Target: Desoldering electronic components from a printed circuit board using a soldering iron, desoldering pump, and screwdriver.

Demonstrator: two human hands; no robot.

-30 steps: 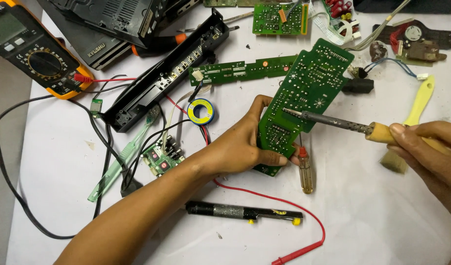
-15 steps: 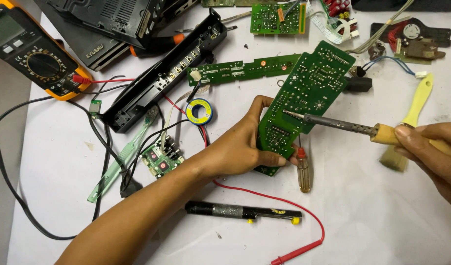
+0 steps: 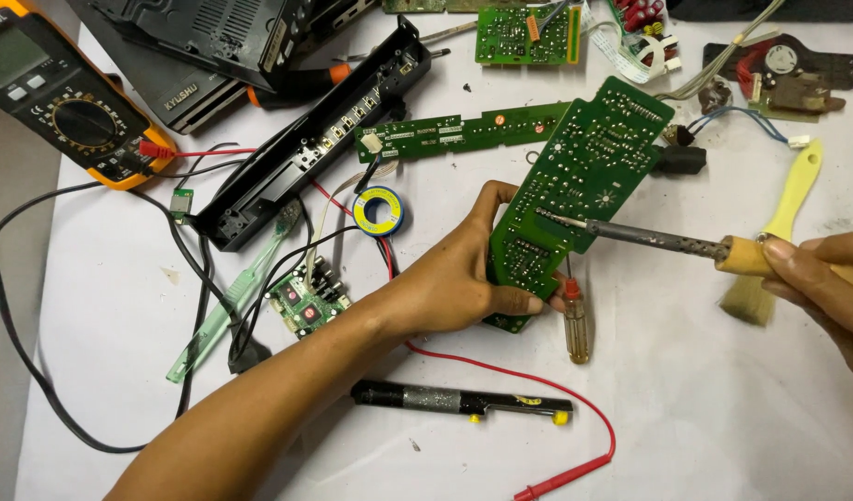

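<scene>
head view, one frame, white table (image 3: 723, 417) littered with electronics. left hand (image 3: 463, 278) sits near centre, fingers and thumb pressed around the lower end of a green board (image 3: 589, 176), which is tilted up off the table and runs toward 1 o'clock from the hand. right hand (image 3: 830, 278) enters at 3 o'clock, closed around the pale handle of a soldering iron (image 3: 658, 239); the iron's shaft points toward 9 o'clock and its tip lies on the board's face at mid-length. whether the tip actually touches a joint cannot be told.

surroundings:
- small screwdriver (image 3: 576, 320), amber handle, lies just below the board at 6 o'clock from it.
- solder reel (image 3: 378, 211), yellow and blue, lies at 10 o'clock from the left hand, near it.
- yellow brush (image 3: 786, 209) lies at 12 o'clock from the right hand; its bristles sit just behind the iron's handle.
- black pen-shaped tool (image 3: 459, 401) lies at 6 o'clock from the left hand, apart from it, beside the forearm.
- red lead (image 3: 556, 473) curves along the table at 5 o'clock from the left hand.
- multimeter (image 3: 64, 102), yellow-edged, lies at the 10 o'clock corner, well apart.
- long black panel (image 3: 306, 148) lies diagonally at 11 o'clock.
- narrow green strip board (image 3: 454, 134) lies between the panel and the held board.
- small module (image 3: 306, 301) with wires lies at 9 o'clock from the left hand.
</scene>
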